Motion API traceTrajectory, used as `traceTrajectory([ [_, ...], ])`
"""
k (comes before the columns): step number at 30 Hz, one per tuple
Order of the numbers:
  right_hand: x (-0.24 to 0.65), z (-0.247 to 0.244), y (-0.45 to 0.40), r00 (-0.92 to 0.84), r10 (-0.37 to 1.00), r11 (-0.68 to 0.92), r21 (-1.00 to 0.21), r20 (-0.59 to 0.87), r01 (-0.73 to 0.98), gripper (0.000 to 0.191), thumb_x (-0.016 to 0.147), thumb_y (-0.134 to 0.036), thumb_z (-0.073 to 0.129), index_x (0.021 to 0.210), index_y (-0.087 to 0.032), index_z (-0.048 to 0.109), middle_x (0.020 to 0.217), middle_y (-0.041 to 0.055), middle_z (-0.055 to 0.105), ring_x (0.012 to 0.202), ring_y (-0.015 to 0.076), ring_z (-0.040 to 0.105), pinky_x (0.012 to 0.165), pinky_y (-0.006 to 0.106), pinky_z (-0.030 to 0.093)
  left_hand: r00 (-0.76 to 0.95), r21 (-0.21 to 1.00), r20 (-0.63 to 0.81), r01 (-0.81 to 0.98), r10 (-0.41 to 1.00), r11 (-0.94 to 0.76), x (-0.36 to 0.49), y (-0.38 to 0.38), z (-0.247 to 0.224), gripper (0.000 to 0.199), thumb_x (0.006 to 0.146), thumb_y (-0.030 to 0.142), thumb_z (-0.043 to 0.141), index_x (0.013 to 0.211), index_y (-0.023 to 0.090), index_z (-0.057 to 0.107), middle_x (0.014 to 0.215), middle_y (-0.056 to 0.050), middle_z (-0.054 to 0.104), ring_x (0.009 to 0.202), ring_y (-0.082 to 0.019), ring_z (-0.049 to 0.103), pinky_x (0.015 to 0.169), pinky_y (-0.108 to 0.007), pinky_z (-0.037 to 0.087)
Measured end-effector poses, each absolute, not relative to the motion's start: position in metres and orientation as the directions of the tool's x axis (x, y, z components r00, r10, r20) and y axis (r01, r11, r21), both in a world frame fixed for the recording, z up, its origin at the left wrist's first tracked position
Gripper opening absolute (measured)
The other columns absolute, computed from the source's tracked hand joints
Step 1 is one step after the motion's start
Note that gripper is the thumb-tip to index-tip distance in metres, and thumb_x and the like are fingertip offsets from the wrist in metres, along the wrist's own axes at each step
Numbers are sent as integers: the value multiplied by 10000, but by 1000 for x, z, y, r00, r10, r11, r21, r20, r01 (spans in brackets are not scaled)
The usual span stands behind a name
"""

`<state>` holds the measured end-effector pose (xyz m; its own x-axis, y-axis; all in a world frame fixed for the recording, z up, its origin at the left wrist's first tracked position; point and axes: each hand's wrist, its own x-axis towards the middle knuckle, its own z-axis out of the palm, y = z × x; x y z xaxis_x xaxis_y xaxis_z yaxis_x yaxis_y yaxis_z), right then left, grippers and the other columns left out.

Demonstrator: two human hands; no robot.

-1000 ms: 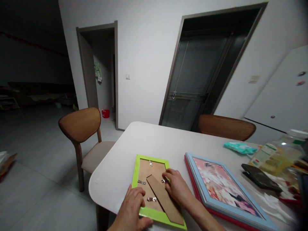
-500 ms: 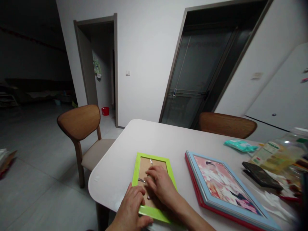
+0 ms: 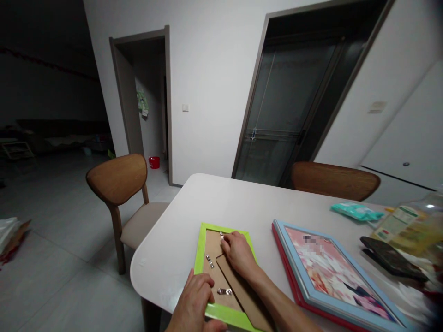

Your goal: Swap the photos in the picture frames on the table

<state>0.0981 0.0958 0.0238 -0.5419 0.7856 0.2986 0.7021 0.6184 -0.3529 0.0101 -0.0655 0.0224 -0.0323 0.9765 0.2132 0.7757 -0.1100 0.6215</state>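
Observation:
A lime-green picture frame (image 3: 200, 251) lies back side up on the table, its brown backboard (image 3: 213, 242) showing. My left hand (image 3: 195, 297) grips its lower left corner, thumb on the near edge and fingers over the left rail. My right hand (image 3: 239, 253) is near the far end, fingers closed at a small metal clip (image 3: 222, 234) that they partly cover. Below that hand a brown stand flap (image 3: 242, 290) slants across the backboard, partly hidden by my forearm. More metal clips sit on the left side (image 3: 210, 261) and near the bottom (image 3: 224, 291).
Right of the green frame, a blue picture frame (image 3: 332, 276) with a photo lies on a red one (image 3: 289, 276). Beyond are a teal packet (image 3: 356, 211), a dark wallet-like object (image 3: 392, 258) and a bottle of yellowish liquid (image 3: 411, 226). Wooden chairs (image 3: 117, 180) (image 3: 334, 180) stand by the table.
My right hand has moved from the middle of the backboard to the clip at the far end. The left and bottom clips now lie at different angles, and the stand flap shows. My left hand keeps its hold.

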Motion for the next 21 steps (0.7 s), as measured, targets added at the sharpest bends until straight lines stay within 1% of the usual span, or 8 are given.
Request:
traceTrajectory([
  [2,101,21,106,-522,802,596,-339,289,728,240,790,-239,400,806,-163,627,805,78,548,804,182,461,722,273,307,-31,628,217,770,976,-115,10,-65,22,362,471,135,717,674,187,422,988,-82,533,967,-228,491,977,-500,175],
  [6,100,18,109,-526,805,592,-327,275,736,225,778,-245,420,878,-239,622,847,55,541,821,184,450,690,276,299,-30,640,222,758,974,-123,9,-64,20,337,490,150,706,682,190,431,1002,-73,527,981,-227,481,978,-511,157],
  [10,98,23,104,-551,793,609,-330,261,721,215,769,-260,437,871,-291,624,865,36,547,839,187,452,669,274,297,-47,661,237,740,970,-126,9,-64,18,304,501,161,693,684,192,452,1001,-64,534,977,-232,485,976,-514,157],
  [12,103,29,99,-561,787,617,-336,257,712,242,763,-264,441,945,-278,601,890,42,553,844,185,461,684,274,307,-52,665,235,737,971,-121,10,-65,19,312,492,161,701,690,191,462,1009,-65,533,980,-237,483,978,-513,153],
  [15,121,37,85,-594,760,649,-379,266,660,346,750,-291,452,1084,-227,518,983,56,544,900,173,465,751,259,320,-49,663,223,740,974,-114,10,-65,21,324,489,151,712,704,186,472,1019,-66,528,992,-231,476,988,-493,138],
  [17,137,39,71,-626,744,659,-413,234,629,370,721,-338,480,1067,-212,522,981,61,543,894,172,477,761,251,332,-54,661,225,742,973,-111,9,-62,23,320,492,138,711,706,184,477,1021,-64,528,999,-224,471,993,-471,140],
  [19,149,38,59,-639,744,654,-413,196,634,378,659,-369,534,1005,-218,555,951,63,546,874,189,489,748,262,347,-67,655,237,748,969,-109,8,-57,23,310,494,129,705,704,183,484,1015,-61,532,1002,-221,469,996,-455,143],
  [21,154,34,52,-622,761,637,-397,187,661,387,614,-339,564,981,-218,568,944,68,546,879,204,491,749,273,353,-75,648,254,753,964,-112,8,-51,21,293,502,133,696,709,185,495,1008,-59,538,1010,-226,464,997,-454,145],
])
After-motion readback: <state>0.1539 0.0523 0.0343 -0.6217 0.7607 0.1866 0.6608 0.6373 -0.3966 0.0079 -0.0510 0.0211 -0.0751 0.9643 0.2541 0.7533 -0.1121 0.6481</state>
